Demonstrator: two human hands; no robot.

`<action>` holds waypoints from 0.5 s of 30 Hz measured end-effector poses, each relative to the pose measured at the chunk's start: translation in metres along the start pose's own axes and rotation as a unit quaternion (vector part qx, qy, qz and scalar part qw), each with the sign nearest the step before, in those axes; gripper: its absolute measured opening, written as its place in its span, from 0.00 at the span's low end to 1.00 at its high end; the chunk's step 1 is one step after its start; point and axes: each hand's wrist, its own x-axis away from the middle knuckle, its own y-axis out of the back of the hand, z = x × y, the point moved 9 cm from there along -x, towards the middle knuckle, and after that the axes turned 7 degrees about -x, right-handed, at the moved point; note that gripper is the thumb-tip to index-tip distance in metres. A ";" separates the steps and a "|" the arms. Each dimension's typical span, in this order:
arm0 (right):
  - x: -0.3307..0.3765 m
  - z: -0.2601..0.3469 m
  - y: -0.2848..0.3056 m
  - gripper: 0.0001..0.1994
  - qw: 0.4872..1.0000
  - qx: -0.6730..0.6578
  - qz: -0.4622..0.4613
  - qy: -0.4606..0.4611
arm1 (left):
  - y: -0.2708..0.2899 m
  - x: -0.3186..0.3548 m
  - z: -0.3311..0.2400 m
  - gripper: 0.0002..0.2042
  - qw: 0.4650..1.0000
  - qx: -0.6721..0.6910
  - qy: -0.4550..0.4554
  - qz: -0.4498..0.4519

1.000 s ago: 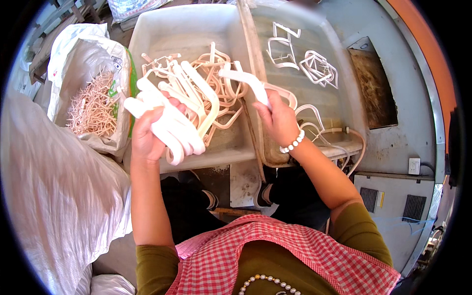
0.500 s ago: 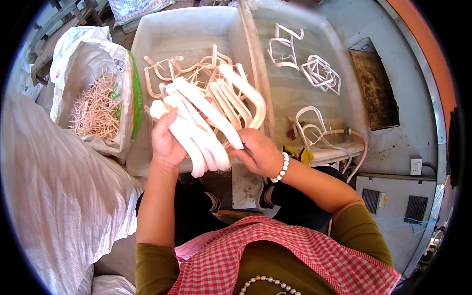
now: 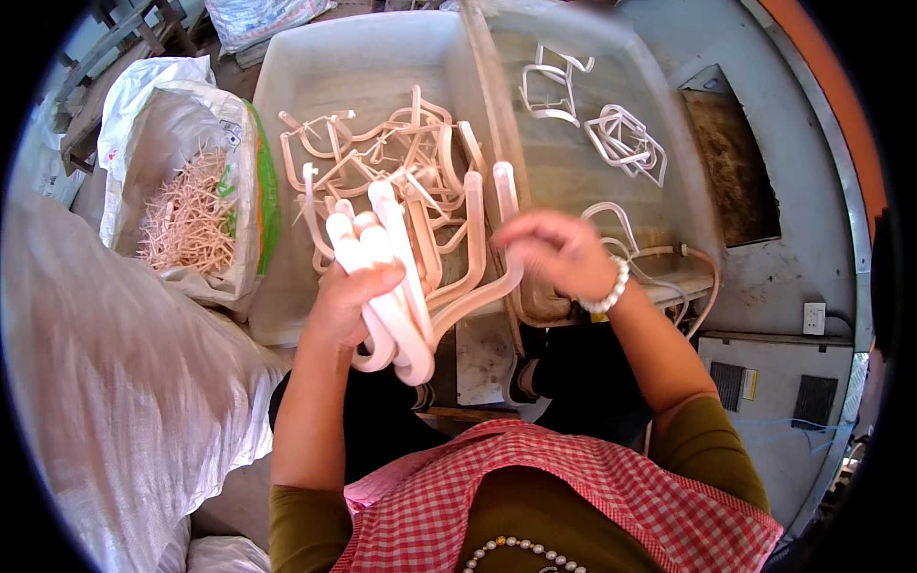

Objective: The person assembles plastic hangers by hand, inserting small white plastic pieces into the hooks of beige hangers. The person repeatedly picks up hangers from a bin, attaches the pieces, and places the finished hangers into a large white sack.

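Note:
My left hand (image 3: 349, 301) is closed round a bunch of pale pink, U-shaped plastic handles (image 3: 409, 325), held over the near side of a white plastic tub (image 3: 358, 55). Their rounded ends point up and away from me. Two handle arms spread out to the right of the bunch. Beside the outermost arm is my right hand (image 3: 564, 256), smeared by motion; whether its fingers grip that arm cannot be made out. Beyond the bunch, a tangle of joined pink handle mouldings (image 3: 382, 138) with thin runners lies in the tub.
On the right, a second tub (image 3: 564, 201) holds several white mouldings (image 3: 626, 143) and a hose (image 3: 705, 263). A woven sack (image 3: 124, 205) of thin pink plastic scraps (image 3: 191, 215) stands at left. Large white sacking (image 3: 124, 382) fills the near left. A grey machine panel (image 3: 764, 286) borders the right.
The bunch has come lower and nearer to me, turned more upright in my left hand. My right hand has left the bunch's near end and moved right and up.

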 end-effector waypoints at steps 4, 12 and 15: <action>-0.010 -0.048 0.079 0.21 0.980 0.092 -0.158 -0.080 | -0.022 0.007 0.003 0.27 0.994 0.012 0.036 0.098; -0.006 -0.089 -0.013 0.30 0.966 -0.020 0.227 -0.122 | -0.040 0.007 -0.004 0.28 0.978 0.125 0.034 0.165; -0.001 -0.102 -0.022 0.28 0.937 -0.175 0.240 -0.184 | -0.031 0.007 -0.012 0.28 0.981 0.133 0.012 0.143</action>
